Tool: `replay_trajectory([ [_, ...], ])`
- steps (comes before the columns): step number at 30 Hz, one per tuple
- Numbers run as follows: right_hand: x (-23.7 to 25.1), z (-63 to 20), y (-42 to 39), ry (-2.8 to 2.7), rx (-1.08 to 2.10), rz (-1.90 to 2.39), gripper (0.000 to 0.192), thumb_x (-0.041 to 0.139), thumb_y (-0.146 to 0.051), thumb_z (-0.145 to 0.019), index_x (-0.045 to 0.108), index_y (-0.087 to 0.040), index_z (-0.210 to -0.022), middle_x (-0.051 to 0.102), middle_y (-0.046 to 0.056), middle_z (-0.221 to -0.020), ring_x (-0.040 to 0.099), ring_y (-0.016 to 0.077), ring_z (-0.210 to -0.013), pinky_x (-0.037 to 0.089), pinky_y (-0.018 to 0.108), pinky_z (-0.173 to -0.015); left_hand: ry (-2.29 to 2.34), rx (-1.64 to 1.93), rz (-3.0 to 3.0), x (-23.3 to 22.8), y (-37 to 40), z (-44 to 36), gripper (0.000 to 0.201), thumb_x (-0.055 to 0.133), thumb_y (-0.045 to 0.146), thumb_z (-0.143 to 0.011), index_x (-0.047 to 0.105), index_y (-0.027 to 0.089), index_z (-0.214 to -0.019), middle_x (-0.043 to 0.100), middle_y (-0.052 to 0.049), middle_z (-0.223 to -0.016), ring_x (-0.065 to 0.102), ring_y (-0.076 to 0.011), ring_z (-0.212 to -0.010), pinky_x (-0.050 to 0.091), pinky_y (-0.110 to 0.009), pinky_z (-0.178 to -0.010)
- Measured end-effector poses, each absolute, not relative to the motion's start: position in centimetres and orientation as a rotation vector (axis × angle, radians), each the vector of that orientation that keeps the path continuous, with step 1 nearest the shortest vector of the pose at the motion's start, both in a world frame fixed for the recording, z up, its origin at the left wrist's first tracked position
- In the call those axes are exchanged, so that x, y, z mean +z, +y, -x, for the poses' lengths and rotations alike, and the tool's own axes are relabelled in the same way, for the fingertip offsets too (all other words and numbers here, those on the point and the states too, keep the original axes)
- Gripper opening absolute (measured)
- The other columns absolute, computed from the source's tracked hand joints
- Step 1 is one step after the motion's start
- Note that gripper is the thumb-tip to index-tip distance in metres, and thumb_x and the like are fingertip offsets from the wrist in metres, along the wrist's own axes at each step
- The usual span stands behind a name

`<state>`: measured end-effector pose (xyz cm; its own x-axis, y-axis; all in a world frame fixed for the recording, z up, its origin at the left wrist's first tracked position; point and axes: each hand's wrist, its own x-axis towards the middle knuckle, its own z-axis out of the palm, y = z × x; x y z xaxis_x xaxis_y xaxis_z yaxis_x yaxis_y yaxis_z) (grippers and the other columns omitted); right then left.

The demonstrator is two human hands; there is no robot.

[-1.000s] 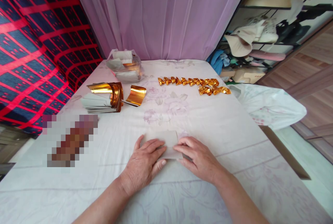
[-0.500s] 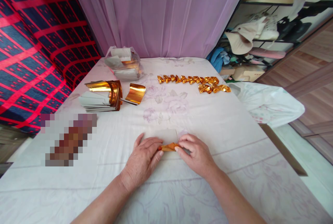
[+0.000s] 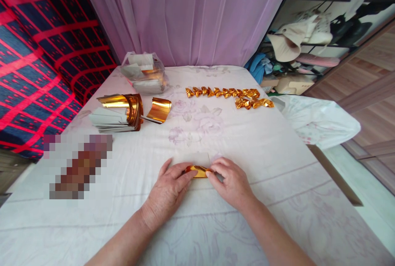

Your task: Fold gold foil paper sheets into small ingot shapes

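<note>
At the near middle of the floral sheet lies a gold foil paper (image 3: 201,172), its near edge folded over into a narrow shiny strip. The pale backing of the paper shows flat behind the fold. From the left, my left hand (image 3: 169,187) grips the strip, thumb laid on top of the gold and the little-finger side of the fold hidden. My right hand (image 3: 231,181) pinches the strip's right end between thumb and fingers. Farther off, several folded gold foil pieces (image 3: 222,92) form a row, with a shorter cluster (image 3: 253,103) in front of its right end.
To the far left stand a bent stack of foil papers (image 3: 133,113) and a separate curled foil sheet (image 3: 159,110). A clear plastic bag (image 3: 143,78) of papers sits behind them. A blurred-out item (image 3: 80,167) lies left. Beyond the right edge are a white bag (image 3: 324,120) and shelves.
My left thumb has moved up onto the foil strip, and more bright gold shows between my hands. My right hand has shifted slightly left, still pinching its end.
</note>
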<state>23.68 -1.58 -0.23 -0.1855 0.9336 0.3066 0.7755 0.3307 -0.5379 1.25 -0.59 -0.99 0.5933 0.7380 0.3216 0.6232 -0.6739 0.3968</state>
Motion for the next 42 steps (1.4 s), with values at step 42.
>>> replay_trajectory([
  [42, -0.7, -22.8, -1.3, -2.006, 0.103, 1.662, 0.021, 0.057, -0.025, -0.088, 0.059, -0.023, -0.067, 0.062, 0.001, -0.075, 0.056, 0.0144, -0.068, 0.038, 0.027, -0.066, 1.198, 0.561, -2.848, -1.4, -4.1, -3.7, 0.043, 0.042, 0.025, -0.098, 0.047, 0.016, -0.139, 0.061, -0.011, -0.135, 0.05, -0.0259, -0.131, 0.039, -0.046, -0.112],
])
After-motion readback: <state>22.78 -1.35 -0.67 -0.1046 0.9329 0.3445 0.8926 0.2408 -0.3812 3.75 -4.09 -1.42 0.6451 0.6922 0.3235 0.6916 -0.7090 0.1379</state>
